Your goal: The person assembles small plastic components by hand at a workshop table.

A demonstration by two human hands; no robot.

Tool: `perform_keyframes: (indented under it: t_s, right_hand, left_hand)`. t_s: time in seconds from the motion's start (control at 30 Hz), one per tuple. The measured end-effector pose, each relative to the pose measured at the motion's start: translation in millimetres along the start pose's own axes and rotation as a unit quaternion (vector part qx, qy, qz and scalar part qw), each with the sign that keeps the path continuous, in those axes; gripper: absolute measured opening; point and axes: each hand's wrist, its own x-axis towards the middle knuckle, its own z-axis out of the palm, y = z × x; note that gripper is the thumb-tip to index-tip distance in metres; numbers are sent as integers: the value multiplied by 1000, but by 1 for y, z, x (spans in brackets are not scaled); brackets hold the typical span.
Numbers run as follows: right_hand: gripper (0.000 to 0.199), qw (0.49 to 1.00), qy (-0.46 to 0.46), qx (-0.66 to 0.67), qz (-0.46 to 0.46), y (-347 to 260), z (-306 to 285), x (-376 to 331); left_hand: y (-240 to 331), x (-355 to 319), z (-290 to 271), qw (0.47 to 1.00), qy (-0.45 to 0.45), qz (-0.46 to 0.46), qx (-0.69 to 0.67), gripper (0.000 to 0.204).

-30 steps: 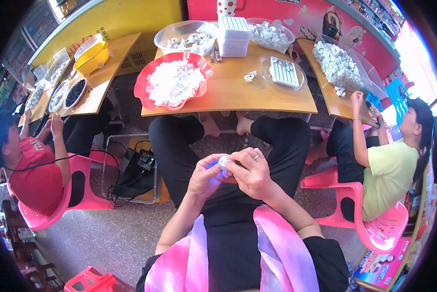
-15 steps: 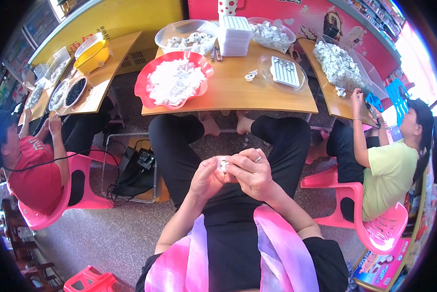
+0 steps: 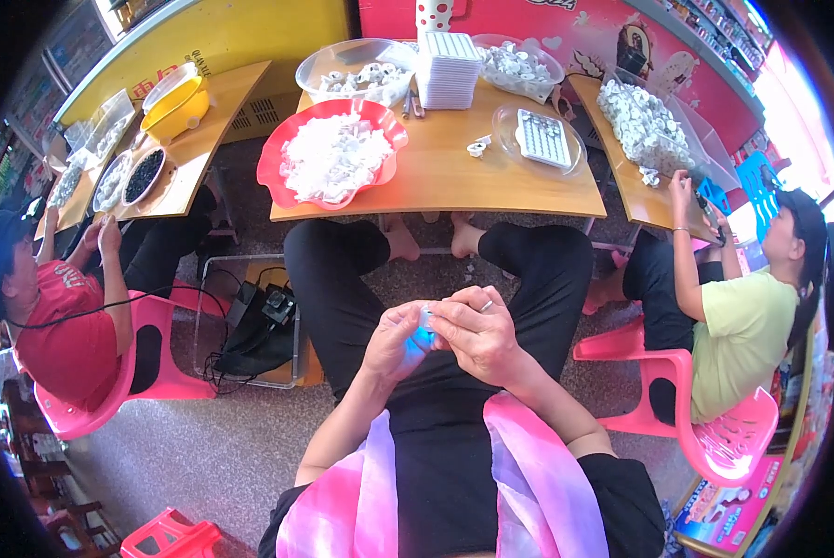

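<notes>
Above my lap, my left hand [image 3: 394, 342] and my right hand [image 3: 476, 335] meet with closed fingers around a small white plastic part [image 3: 426, 319]. A blue glow shines beneath the part onto my left palm. My fingers hide most of it, so its full shape cannot be made out. Beyond my knees is a wooden table [image 3: 436, 191]. On its left, a red scalloped bowl [image 3: 272, 156] holds a heap of white pieces. A white tray with rows of small silvery parts [image 3: 542, 138] lies in a shallow clear dish on the right, beside a few loose white pieces [image 3: 478, 146].
A stack of white trays [image 3: 448, 74] stands at the back between two clear tubs of white parts. Slim metal tools [image 3: 413, 100] lie before it. Co-workers sit at side tables on pink chairs [image 3: 663, 358]. A clear-framed stand [image 3: 296, 325] holds a black bag at my left.
A blue glow now shows under the white part, lighting my left palm. My fingers have shifted slightly around the part, while both hands stay above my lap.
</notes>
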Motion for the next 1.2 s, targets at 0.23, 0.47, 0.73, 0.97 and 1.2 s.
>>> perform_keyframes:
  t_s: [0.23,0.47,0.73,0.97,1.2]
  right_hand:
    - [32,998,-10,52,25,5,-1,-1]
    - [35,865,-9,370,338,13,5,-11]
    - [23,771,2,477,422,26,20,-30]
    - [22,692,3,555,462,14,15,-20]
    - [24,701,47,546,457,8,18,-26]
  left_hand:
    - [-1,0,1,1000,1,10,3,39]
    - [2,1,12,998,-10,5,57,39]
    - [6,-1,21,932,115,-22,344,34]
    - [7,0,27,941,154,-6,300,26]
    - [5,-1,29,941,167,3,293,25]
